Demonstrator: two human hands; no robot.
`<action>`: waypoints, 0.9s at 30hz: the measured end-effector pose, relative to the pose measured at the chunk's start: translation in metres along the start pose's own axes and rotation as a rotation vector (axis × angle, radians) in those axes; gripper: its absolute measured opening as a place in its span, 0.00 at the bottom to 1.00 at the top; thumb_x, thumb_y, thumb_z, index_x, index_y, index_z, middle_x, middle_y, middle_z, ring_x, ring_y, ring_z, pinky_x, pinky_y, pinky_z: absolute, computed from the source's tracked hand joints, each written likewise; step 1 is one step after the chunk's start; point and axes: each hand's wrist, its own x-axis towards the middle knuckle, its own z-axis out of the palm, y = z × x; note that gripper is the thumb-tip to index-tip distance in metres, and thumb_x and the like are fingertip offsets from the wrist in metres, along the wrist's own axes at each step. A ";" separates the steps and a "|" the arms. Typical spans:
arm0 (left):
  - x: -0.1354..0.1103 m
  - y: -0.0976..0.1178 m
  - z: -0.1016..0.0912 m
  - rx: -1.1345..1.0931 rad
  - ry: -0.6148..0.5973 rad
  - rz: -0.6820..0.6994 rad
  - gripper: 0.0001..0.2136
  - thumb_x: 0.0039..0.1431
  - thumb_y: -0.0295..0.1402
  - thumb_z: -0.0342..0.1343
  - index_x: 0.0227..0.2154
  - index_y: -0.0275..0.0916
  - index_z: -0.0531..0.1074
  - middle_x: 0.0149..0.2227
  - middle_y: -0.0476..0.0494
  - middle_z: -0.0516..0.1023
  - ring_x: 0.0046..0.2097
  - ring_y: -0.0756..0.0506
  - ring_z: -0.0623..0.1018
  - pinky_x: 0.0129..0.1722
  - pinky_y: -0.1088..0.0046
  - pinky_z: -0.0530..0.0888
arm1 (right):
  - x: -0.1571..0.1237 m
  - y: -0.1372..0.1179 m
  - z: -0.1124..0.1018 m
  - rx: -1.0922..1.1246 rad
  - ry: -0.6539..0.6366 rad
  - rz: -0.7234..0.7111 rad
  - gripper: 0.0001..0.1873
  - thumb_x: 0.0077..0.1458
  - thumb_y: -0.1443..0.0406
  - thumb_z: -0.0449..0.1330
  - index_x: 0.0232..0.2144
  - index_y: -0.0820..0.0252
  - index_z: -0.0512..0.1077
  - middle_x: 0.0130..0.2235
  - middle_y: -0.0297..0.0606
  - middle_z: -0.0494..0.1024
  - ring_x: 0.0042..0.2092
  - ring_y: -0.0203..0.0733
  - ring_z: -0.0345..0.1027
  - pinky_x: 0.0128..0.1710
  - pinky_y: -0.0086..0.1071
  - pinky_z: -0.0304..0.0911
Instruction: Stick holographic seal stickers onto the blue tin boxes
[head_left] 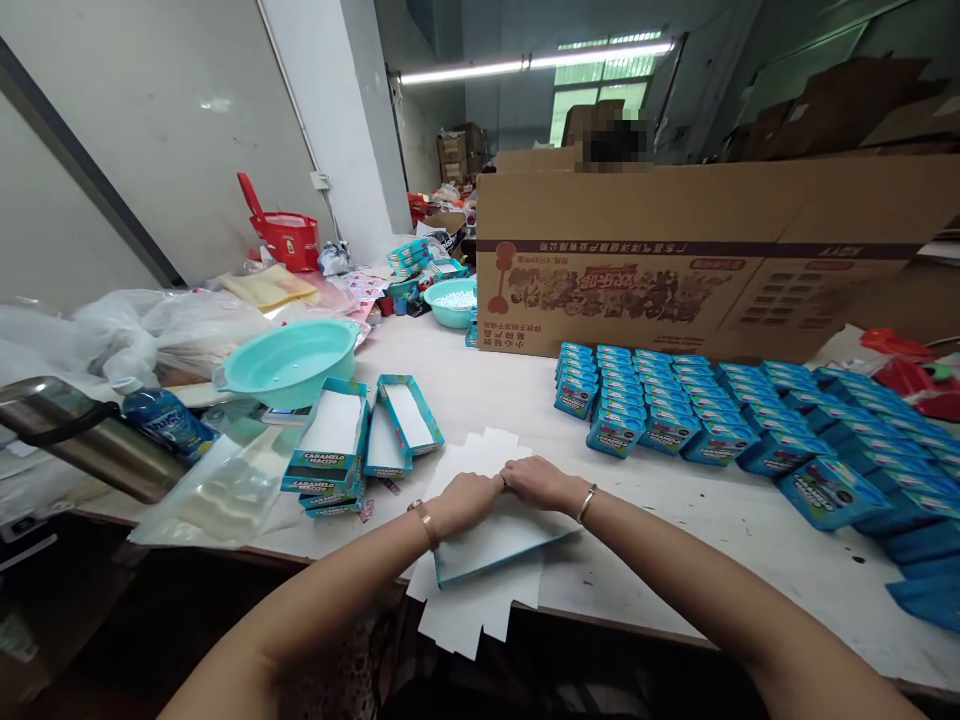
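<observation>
A partly folded cardboard box (499, 548), white inside with a turquoise edge, lies in front of me. My left hand (466, 506) and my right hand (543, 484) meet at its far side, fingers closed on the card there. The fingertips are pressed close together, and the exact fold between them is hidden. Beneath the box rest flat white box blanks (469, 622), their notched flaps sticking out toward me and beyond my hands. Left of my left hand stand folded turquoise display trays (330, 425) marked "CARAMELO MACIZO", some stacked, with white insides.
Rows of filled blue packs (690, 420) cover the table's right side. A large brown carton (622, 260) stands behind, with a person's head above it. At left are a turquoise basin (289, 360), plastic bags (217, 490), a steel flask (90, 430) and a blue bottle (166, 415).
</observation>
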 end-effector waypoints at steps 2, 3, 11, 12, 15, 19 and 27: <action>-0.012 0.003 0.016 0.070 0.067 -0.054 0.18 0.64 0.23 0.42 0.53 0.33 0.69 0.47 0.27 0.78 0.49 0.32 0.78 0.49 0.53 0.71 | 0.002 0.000 0.016 -0.010 0.004 -0.022 0.13 0.65 0.70 0.51 0.45 0.62 0.74 0.41 0.46 0.78 0.41 0.45 0.71 0.40 0.35 0.59; -0.018 0.003 0.023 0.098 0.122 -0.069 0.19 0.66 0.26 0.43 0.57 0.32 0.65 0.51 0.25 0.76 0.52 0.31 0.76 0.51 0.51 0.70 | 0.000 -0.001 0.022 -0.015 0.017 -0.028 0.15 0.66 0.70 0.49 0.49 0.63 0.72 0.43 0.48 0.77 0.43 0.47 0.70 0.41 0.37 0.59; -0.042 -0.023 0.009 0.186 0.063 -0.142 0.12 0.66 0.28 0.46 0.48 0.36 0.70 0.49 0.32 0.75 0.51 0.37 0.75 0.47 0.61 0.73 | -0.019 0.002 0.024 -0.006 0.039 -0.055 0.21 0.69 0.57 0.47 0.57 0.60 0.65 0.46 0.47 0.75 0.45 0.48 0.68 0.45 0.40 0.57; -0.042 -0.022 0.008 0.232 0.042 -0.165 0.12 0.65 0.25 0.44 0.45 0.35 0.71 0.47 0.30 0.75 0.50 0.35 0.76 0.45 0.60 0.74 | -0.016 0.002 0.023 -0.013 0.026 -0.069 0.17 0.69 0.60 0.48 0.52 0.60 0.69 0.45 0.47 0.76 0.44 0.47 0.69 0.44 0.39 0.57; -0.038 -0.014 0.010 0.291 0.013 -0.187 0.17 0.63 0.18 0.36 0.45 0.32 0.69 0.44 0.26 0.76 0.46 0.34 0.78 0.42 0.58 0.75 | -0.003 -0.003 0.022 -0.035 -0.003 -0.101 0.11 0.66 0.70 0.50 0.42 0.62 0.72 0.40 0.46 0.77 0.40 0.45 0.70 0.43 0.39 0.57; -0.032 -0.003 0.013 0.329 -0.043 -0.174 0.17 0.63 0.17 0.38 0.46 0.32 0.69 0.43 0.26 0.78 0.44 0.35 0.80 0.42 0.57 0.75 | 0.006 -0.007 0.017 -0.022 0.025 -0.065 0.10 0.64 0.71 0.51 0.41 0.60 0.73 0.39 0.45 0.78 0.42 0.45 0.71 0.46 0.39 0.59; -0.036 -0.003 0.001 0.131 -0.085 -0.148 0.22 0.53 0.43 0.63 0.47 0.34 0.72 0.44 0.29 0.80 0.46 0.29 0.80 0.44 0.56 0.75 | -0.066 -0.010 0.043 0.260 0.509 0.681 0.28 0.65 0.52 0.51 0.60 0.61 0.61 0.55 0.54 0.70 0.57 0.57 0.64 0.54 0.47 0.62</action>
